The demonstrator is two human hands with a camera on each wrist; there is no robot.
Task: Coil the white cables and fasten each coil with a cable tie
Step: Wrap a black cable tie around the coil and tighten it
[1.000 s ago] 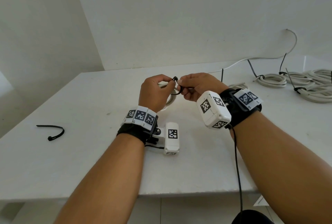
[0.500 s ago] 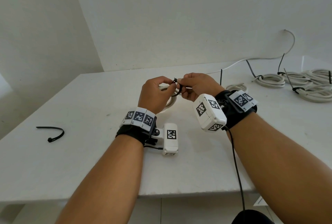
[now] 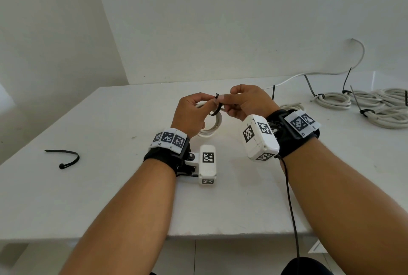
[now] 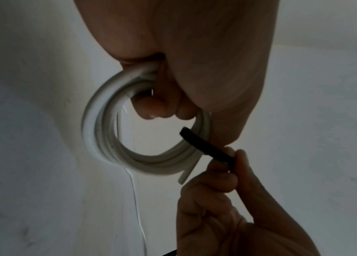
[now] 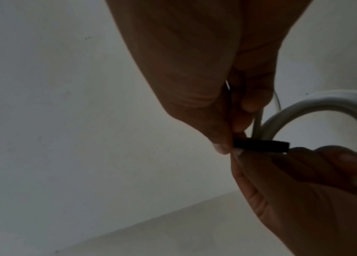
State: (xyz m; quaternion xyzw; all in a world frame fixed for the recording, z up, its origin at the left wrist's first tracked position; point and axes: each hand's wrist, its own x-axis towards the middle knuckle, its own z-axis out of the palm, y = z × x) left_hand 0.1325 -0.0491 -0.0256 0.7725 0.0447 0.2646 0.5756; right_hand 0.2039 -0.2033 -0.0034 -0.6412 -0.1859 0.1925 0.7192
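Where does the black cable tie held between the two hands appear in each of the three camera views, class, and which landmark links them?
Head: black cable tie at centre, between both hands, above the table.
Left wrist: right of centre, crossing the white cable coil.
Right wrist: right of centre, pinched at fingertips.
Shared landmark: the white cable coil.

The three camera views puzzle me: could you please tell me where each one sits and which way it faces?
Head: worn on the head, looking forward and down at the white table; both forearms, left hand and right hand show.
Left wrist: looks along the left hand at the white cable coil it grips; right fingers intrude.
Right wrist: looks along the right hand pinching the black cable tie.
All three share coil and tie.
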